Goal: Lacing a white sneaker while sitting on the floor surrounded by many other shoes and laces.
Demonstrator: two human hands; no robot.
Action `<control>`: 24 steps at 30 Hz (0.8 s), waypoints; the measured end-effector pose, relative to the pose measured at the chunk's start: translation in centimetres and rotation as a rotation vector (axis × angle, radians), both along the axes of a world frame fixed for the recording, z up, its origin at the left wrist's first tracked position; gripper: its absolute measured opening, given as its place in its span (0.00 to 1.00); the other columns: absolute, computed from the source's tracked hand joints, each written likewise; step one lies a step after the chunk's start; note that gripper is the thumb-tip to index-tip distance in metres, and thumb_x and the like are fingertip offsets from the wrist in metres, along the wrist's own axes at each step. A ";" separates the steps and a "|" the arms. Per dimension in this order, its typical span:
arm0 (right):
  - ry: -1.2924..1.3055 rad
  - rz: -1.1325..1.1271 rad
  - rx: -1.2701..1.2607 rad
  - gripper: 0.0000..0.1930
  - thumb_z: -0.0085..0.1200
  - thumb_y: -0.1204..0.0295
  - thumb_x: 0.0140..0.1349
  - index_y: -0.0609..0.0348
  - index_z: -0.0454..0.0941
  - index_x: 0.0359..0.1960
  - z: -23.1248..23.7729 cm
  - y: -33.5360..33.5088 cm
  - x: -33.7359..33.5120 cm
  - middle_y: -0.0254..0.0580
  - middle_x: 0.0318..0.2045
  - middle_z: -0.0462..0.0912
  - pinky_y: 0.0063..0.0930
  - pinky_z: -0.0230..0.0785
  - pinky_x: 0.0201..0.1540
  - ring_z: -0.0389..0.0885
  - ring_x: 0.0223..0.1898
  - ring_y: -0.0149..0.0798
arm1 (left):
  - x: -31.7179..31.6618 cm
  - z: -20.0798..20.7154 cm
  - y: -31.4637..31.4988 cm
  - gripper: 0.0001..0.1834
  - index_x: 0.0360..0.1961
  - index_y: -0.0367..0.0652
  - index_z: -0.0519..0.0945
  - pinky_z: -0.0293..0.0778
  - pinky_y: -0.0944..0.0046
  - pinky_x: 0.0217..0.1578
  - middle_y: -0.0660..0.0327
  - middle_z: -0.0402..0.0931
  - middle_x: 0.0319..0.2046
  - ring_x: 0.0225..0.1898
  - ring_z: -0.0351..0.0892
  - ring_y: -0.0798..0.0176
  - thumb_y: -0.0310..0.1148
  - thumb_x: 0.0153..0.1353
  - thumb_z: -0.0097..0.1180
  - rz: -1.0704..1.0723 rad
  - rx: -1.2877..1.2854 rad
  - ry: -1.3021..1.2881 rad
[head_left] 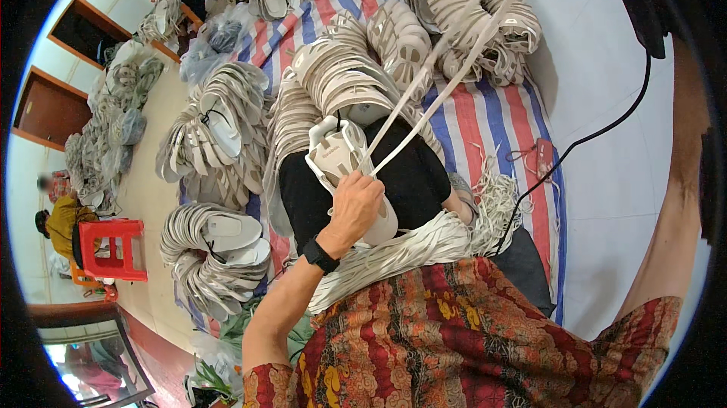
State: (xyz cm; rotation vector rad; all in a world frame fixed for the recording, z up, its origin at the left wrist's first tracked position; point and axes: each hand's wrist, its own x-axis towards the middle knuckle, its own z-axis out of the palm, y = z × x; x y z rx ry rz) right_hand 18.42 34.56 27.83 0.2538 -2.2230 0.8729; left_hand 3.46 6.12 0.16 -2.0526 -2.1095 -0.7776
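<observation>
A white-and-beige shoe upper (331, 152) rests over my lap, its collar opening facing away from me. My left hand (354, 207), wearing a black wristband (321, 255), is closed on it near the lace holes. From beside my fingers two long strands of off-white shoelace (447, 86) run taut up to the top right, out of the picture. My right forearm (676, 173) rises along the right rim; the right hand itself is not visible. A thick bundle of loose white laces (409, 253) lies across my lap.
Rows of stacked shoe uppers (348, 78) surround me on a striped red, white and blue sheet (462, 116). A black cable (583, 143) hangs at right from a black device (636, 10). A red phone-like object (540, 158), a red stool (113, 249) and other people stand further off.
</observation>
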 end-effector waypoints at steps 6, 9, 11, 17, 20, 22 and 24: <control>-0.006 -0.009 0.008 0.08 0.41 0.70 0.62 0.59 0.72 0.33 1.3 -0.1 0.2 0.29 0.23 0.71 0.17 0.59 0.28 0.66 0.25 0.26 | -0.6 1.2 2.1 0.08 0.22 0.44 0.68 0.67 0.62 0.26 0.61 0.65 0.20 0.28 0.70 0.60 0.27 0.40 0.54 0.028 -0.102 0.337; -0.004 -0.004 0.018 0.08 0.41 0.70 0.62 0.59 0.72 0.34 2.2 -0.4 0.0 0.29 0.23 0.70 0.17 0.59 0.27 0.65 0.24 0.26 | 0.0 -0.4 2.8 0.07 0.22 0.44 0.68 0.67 0.63 0.23 0.62 0.64 0.19 0.26 0.70 0.61 0.26 0.40 0.53 0.003 -0.003 0.335; -0.007 -0.003 0.025 0.08 0.41 0.70 0.62 0.59 0.72 0.34 2.7 -0.5 -0.2 0.28 0.22 0.70 0.17 0.59 0.27 0.65 0.24 0.26 | 1.0 -0.9 2.7 0.07 0.21 0.45 0.67 0.67 0.65 0.22 0.62 0.64 0.19 0.24 0.69 0.61 0.26 0.41 0.52 -0.022 0.005 0.341; -0.010 0.023 0.034 0.08 0.41 0.70 0.62 0.59 0.72 0.34 3.9 -1.3 -1.6 0.28 0.22 0.70 0.17 0.59 0.26 0.65 0.23 0.25 | 2.5 -1.5 4.0 0.06 0.22 0.43 0.67 0.69 0.64 0.19 0.60 0.66 0.18 0.22 0.72 0.60 0.25 0.44 0.51 0.091 -0.109 0.341; -0.009 0.047 0.045 0.08 0.41 0.70 0.62 0.59 0.72 0.34 4.7 -1.8 -2.6 0.28 0.22 0.70 0.17 0.59 0.26 0.65 0.23 0.25 | 3.5 -1.3 5.3 0.04 0.23 0.42 0.68 0.69 0.65 0.18 0.59 0.68 0.18 0.22 0.72 0.61 0.25 0.45 0.51 0.167 -0.104 0.336; -0.014 0.059 0.049 0.08 0.41 0.69 0.62 0.59 0.72 0.34 5.2 -2.0 -3.0 0.28 0.21 0.70 0.16 0.59 0.26 0.64 0.23 0.24 | 3.4 -1.7 5.1 0.06 0.26 0.40 0.70 0.70 0.65 0.22 0.60 0.69 0.20 0.23 0.72 0.59 0.25 0.44 0.52 0.254 -0.117 0.321; -0.022 0.056 0.049 0.08 0.41 0.69 0.62 0.59 0.72 0.34 5.3 -1.8 -3.2 0.27 0.21 0.70 0.16 0.59 0.25 0.64 0.22 0.24 | 3.0 -0.7 3.3 0.07 0.26 0.40 0.70 0.70 0.64 0.25 0.61 0.69 0.21 0.24 0.71 0.59 0.25 0.43 0.52 0.181 -0.063 0.366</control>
